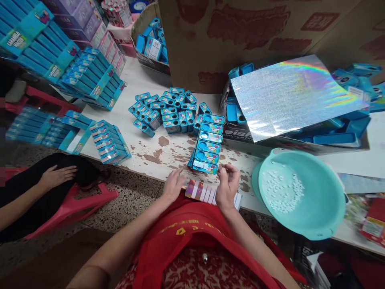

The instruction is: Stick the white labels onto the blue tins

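My left hand (pixel 173 185) is at the table's front edge, fingers loosely stretched, beside the left end of a strip of shiny stickers (pixel 205 192). Over the right part of that strip is my right hand (pixel 227 188), its fingers curled towards the thumb; whatever they may hold is too small to make out. Just beyond my hands stands a row of small blue candy boxes (pixel 207 146), each with a round hole in its top. The nearest two boxes show a glossy patch over the hole. Behind the row, more blue boxes (pixel 170 110) stand in a loose cluster.
A turquoise bowl (pixel 327 196) with white candies stands right. Behind it, a holographic sheet (pixel 297 96) lies over a carton (pixel 240 136) of blue boxes. Packed blue boxes (pixel 110 142) stand left, stacked displays (pixel 87 76) behind. Another person's hand (pixel 58 178) rests at left.
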`<state>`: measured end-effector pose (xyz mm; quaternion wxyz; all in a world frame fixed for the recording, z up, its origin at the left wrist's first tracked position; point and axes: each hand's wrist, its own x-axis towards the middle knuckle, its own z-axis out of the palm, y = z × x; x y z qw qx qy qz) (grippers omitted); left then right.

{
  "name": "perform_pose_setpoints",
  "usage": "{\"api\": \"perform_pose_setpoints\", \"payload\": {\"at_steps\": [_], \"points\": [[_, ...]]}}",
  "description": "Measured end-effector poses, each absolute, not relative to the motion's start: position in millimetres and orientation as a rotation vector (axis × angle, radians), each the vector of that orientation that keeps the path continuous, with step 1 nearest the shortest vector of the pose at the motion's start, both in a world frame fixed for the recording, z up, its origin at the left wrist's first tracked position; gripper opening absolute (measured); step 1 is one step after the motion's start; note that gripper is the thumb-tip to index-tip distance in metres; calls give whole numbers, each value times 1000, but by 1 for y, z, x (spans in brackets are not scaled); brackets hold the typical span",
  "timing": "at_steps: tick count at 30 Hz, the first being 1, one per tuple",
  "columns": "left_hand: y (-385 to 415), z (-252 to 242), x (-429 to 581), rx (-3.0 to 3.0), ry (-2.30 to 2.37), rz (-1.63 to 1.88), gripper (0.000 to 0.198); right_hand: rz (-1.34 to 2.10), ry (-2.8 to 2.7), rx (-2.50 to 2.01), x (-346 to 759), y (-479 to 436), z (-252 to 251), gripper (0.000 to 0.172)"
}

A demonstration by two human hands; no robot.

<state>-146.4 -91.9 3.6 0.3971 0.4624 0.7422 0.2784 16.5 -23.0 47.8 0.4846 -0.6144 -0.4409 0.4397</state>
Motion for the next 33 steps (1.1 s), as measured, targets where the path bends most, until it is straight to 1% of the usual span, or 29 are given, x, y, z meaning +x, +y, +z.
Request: {"api": "perform_pose_setpoints", "payload": {"at_steps": [2, 4, 6, 8, 13, 17, 19, 23, 24, 26, 29, 31, 33], "points": [[-92, -15, -148, 900, 1831, 657, 45, 1066, -1070, -1533, 28, -36, 37, 30], [-91, -28, -144, 727, 1666, 639, 36, 1075, -1212, -1564, 36, -50, 26, 27], [-90, -35, -138, 665, 1537, 676, 26, 1076, -1489, -1527, 38, -61, 14, 21], [-89, -37, -133, 681, 1524, 716, 20, 1001, -1808, -1432, 35, -67, 2, 20], [-85, -30, -133, 786, 1618, 711, 20, 608, -2397, -1313, 20, -68, -23, 31], [-84, -30, -133, 752, 1676, 694, 21, 482, -2580, -1206, 19, -69, -30, 34], [-84, -32, -131, 734, 1693, 690, 19, 475, -2610, -1149, 22, -70, -29, 32], [-82, -37, -129, 736, 1715, 687, 17, 458, -2594, -1158, 25, -70, -22, 14], [-81, -38, -128, 738, 1723, 686, 18, 460, -2590, -1157, 25, -70, -19, 12], [-77, -40, -128, 742, 1744, 685, 19, 519, -2558, -1148, 26, -70, -10, 13], [-76, -34, -130, 753, 1781, 691, 20, 783, -2362, -1182, 30, -67, 15, 13], [-80, -19, -132, 776, 1812, 776, 24, 989, -2162, -1225, 34, -63, 38, 13], [-87, 6, -133, 803, 1705, 937, 33, 1152, -1994, -1252, 38, -58, 63, 13]]}}
